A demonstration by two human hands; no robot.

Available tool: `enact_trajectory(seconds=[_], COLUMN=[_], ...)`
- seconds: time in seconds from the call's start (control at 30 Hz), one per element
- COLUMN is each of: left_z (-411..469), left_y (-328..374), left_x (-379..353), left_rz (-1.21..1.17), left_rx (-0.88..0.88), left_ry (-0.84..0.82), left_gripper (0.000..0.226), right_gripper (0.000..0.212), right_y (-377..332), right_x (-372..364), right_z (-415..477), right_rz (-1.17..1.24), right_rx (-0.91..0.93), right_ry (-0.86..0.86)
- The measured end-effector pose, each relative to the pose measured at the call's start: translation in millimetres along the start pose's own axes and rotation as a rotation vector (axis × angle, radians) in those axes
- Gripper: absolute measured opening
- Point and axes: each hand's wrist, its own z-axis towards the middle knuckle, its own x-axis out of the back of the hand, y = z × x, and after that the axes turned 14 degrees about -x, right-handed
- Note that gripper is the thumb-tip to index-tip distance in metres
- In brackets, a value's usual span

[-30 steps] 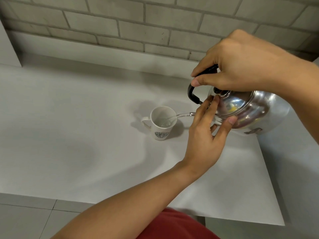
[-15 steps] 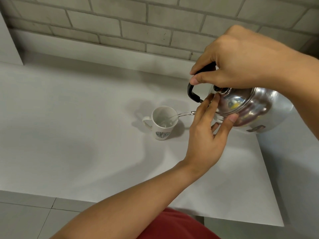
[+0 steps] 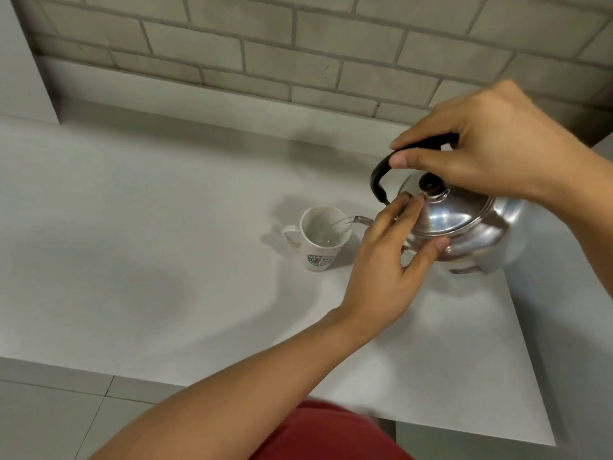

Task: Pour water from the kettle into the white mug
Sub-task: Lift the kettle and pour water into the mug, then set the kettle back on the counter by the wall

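Observation:
A shiny steel kettle (image 3: 464, 224) with a black handle and black lid knob hangs tilted to the left above the counter. My right hand (image 3: 481, 154) grips its handle from above. My left hand (image 3: 391, 257) has its fingers spread and pressed against the lid and the kettle's side. The spout tip reaches the rim of the white mug (image 3: 321, 240), and a thin stream of water runs into it. The mug stands upright on the counter, handle to the left, a round dark logo on its front, some water inside.
The white counter (image 3: 149, 260) ends at a front edge near me and a right edge below the kettle. A grey brick wall (image 3: 298, 44) runs along the back. Tiled floor (image 3: 49, 423) shows at the lower left.
The kettle is tilted less steeply, so its lid and knob show more from above. Both hands keep their hold, and water still runs into the mug.

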Motion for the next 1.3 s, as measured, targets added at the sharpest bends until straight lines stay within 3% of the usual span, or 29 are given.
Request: enact_trajectory(seconds=[0.2,0.5,0.63,0.7,0.8,0.9,1.07,1.3], left_z=[-3.0,-0.5,22.3,50.5,91.8,122.4,165.6,216.8], left_y=[-7.8,-11.1,-6.8,-0.7,0.7,-3.7,-28.6,-79.5], left_x=[21.3,38.9,48.0,47.9,44.6,38.5,36.7,33.4], left_rz=[0.327,0.453,0.366,0.357,0.42,0.408,0.357,0.368], left_rx=[-0.109,-0.211,-0.229,-0.197,-0.108,-0.1,-0.09,0.019], left_ry=[-0.153,-0.336,-0.197,-0.154,-0.324,-0.459,-0.334,-0.263], left_gripper=[0.056,0.048,0.029,0.031,0.046,0.046,0.027,0.025], right_gripper=[0.03,0.027,0.025,0.023,0.022,0.019,0.017,0.038], right_y=[21.3,58.6,76.8,84.7,89.7,95.8,117.0,155.8], right_x=[-30.1,-72.8,-74.6,-73.9,-76.9,-78.4,-82.3,-114.0], right_z=[-31.1,-64.6,-66.4,-64.1,-53.8,-39.2,0.6,53.8], right_rz=[0.231,0.555,0.655,0.673,0.72,0.761,0.821,0.84], right_rx=[-0.138,-0.343,-0.4,-0.423,-0.451,-0.458,-0.511,-0.617], right_ry=[0.185,0.354,0.396,0.43,0.449,0.467,0.428,0.28])
